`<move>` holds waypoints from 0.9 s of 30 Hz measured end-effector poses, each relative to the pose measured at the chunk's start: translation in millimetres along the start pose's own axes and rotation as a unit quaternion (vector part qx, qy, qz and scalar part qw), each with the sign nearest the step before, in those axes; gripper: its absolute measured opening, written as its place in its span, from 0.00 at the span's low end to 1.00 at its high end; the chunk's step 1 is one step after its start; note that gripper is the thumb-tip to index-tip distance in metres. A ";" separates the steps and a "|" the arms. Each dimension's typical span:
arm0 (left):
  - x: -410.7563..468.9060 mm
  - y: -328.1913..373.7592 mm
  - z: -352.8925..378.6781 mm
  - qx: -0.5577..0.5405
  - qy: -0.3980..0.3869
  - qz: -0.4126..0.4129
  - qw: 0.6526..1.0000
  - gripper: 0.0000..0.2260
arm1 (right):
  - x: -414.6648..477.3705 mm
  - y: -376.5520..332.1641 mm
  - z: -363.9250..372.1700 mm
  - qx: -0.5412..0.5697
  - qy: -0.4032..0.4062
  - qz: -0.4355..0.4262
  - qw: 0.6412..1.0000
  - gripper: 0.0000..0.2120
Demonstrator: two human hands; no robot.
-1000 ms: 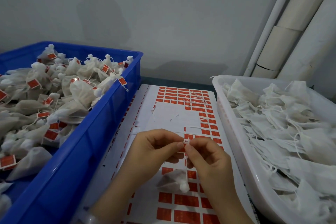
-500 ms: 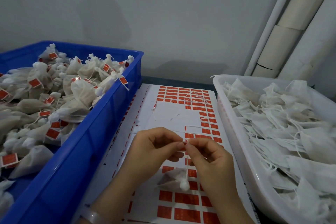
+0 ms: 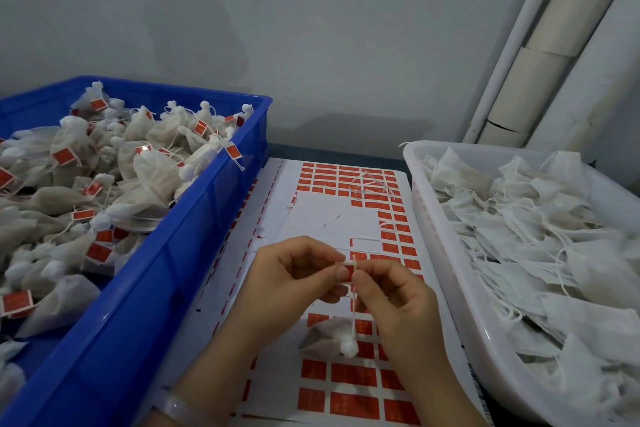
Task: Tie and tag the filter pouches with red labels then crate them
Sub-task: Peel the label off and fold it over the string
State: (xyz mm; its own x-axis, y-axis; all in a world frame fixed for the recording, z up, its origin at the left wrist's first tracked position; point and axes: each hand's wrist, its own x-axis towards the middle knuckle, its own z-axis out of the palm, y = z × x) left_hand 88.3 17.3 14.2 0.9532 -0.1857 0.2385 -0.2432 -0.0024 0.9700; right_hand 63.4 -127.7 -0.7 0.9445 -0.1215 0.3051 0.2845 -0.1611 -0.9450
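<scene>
A small packing workshop: blue crate of tagged pouches, label sheet, white tray.

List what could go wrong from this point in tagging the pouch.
1. Both hands, the left hand and the right hand, pinch a small red label onto the thin white string; it may stick crooked or to a finger.
2. The tied white filter pouch dangles over the white sheet of red stickers; it may snag one.
3. The blue plastic crate is heaped; a tossed pouch could roll out.
</scene>
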 end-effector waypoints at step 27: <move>1.0 -5.2 -1.3 0.070 -0.015 -0.036 0.997 0.03 | 0.5 5.8 0.7 -0.030 0.002 -0.002 1.000 0.08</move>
State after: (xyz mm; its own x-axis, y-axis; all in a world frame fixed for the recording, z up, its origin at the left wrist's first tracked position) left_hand 90.8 18.3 9.5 0.9639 -0.2097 0.1644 -0.1985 -0.1534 0.9680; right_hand 65.7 -128.1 -6.2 0.9427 -0.1254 0.3091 0.2772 -0.2207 -0.9351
